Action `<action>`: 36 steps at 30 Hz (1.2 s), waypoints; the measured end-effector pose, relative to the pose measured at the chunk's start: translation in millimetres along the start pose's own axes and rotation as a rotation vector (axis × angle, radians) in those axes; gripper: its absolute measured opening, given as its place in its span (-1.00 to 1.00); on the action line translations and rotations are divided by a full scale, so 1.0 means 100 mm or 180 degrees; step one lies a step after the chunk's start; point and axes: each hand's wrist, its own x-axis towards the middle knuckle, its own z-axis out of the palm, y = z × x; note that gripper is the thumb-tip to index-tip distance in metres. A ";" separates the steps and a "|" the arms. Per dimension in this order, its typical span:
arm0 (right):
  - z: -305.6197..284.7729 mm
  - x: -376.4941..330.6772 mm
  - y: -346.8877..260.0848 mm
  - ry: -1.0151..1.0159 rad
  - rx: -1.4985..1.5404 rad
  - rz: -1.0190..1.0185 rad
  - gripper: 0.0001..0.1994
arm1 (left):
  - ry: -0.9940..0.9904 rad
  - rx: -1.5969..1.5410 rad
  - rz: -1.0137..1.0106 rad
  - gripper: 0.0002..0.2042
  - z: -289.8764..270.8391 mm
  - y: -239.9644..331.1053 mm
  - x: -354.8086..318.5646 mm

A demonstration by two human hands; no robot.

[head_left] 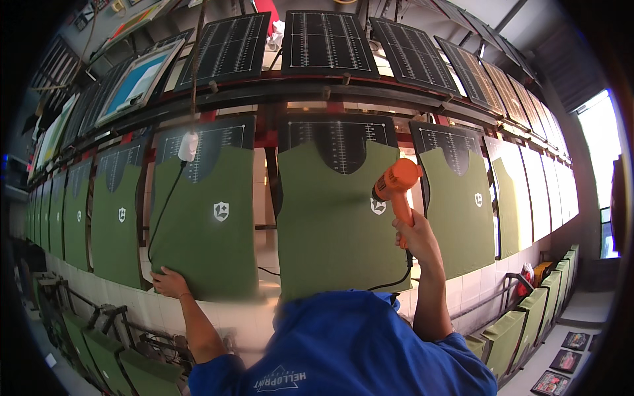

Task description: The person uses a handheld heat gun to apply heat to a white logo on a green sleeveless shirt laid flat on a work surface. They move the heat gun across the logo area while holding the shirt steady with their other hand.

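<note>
My right hand [417,239] is closed round the handle of an orange heat gun [400,175]. Its nozzle faces a white shield-shaped print [378,206] on a green fabric panel [327,228], partly covering that print. My left hand [172,282] is at the lower left corner of a neighbouring green panel [198,247], fingers closed where a black power cord [162,221] reaches them. That cord runs up to a white socket [189,146] hanging from above. More cord [393,284] trails from the gun's handle.
Both panels lie on black boards [228,129] with white ruled markings. More green panels [115,211] line the row to the left and right. Behind a dark rail stand several tilted marked boards [328,43] and a blue-and-white framed screen [142,78]. Another row of green-covered boards [528,310] runs behind me.
</note>
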 end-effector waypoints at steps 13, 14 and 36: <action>0.01 -0.05 -0.03 -0.0031 -0.0049 0.0070 -0.75 | 0.0069 0.0014 0.0405 -0.43 0.21 -0.17 0.03; 0.00 -0.05 -0.03 -0.0049 -0.0048 0.0077 -0.75 | 0.0067 0.0055 0.0403 -0.43 0.22 -0.20 0.05; -0.09 -0.25 0.03 -0.0171 -0.0095 0.0160 -0.74 | -0.0829 -0.0118 0.0143 -0.34 0.22 -0.51 0.41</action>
